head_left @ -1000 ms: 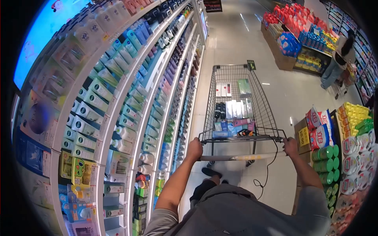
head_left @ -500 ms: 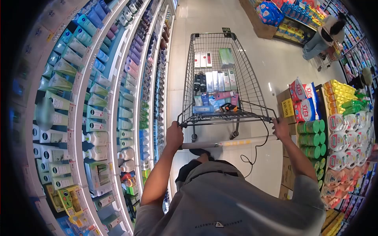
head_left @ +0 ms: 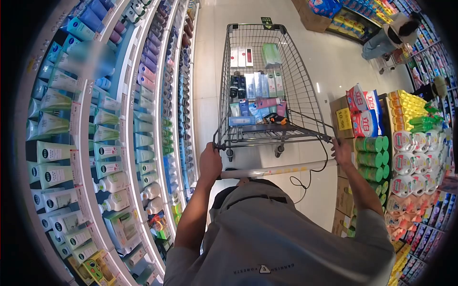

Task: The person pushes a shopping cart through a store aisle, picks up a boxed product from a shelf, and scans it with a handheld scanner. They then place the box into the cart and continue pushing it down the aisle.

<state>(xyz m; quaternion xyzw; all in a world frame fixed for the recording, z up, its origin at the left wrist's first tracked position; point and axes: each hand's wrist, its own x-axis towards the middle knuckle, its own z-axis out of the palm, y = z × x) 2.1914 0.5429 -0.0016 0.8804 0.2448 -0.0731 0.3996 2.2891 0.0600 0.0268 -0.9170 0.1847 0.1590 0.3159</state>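
My left hand point(head_left: 210, 162) is wrapped round the left end of the handle frame of a wire shopping cart point(head_left: 257, 25). On the right end my right hand point(head_left: 340, 152) is closed round the frame as well. The pale handle bar point(head_left: 296, 168) runs between them, with a black cord point(head_left: 311, 180) hanging near its right side. Inside the cart lie dark bottles point(head_left: 237, 86), upright slim boxes point(head_left: 257, 86), a green pack point(head_left: 271, 55), a pink tube point(head_left: 268, 102), a blue box point(head_left: 241, 121) and a black-and-orange item point(head_left: 276, 118) I cannot make out.
Shelves of tubes and pump bottles point(head_left: 114, 200) line the left side closely. To the right stand green canisters point(head_left: 369, 158), red-and-white bags point(head_left: 365, 121) and white bottles point(head_left: 403, 162). Another person point(head_left: 389, 38) is with a cart at upper right. Pale floor point(head_left: 210, 57) stretches ahead.
The shelves and right-hand stacks have shifted in view, the left shelves leftward and downward. The cart appears slightly higher in view. Both hands keep their hold.
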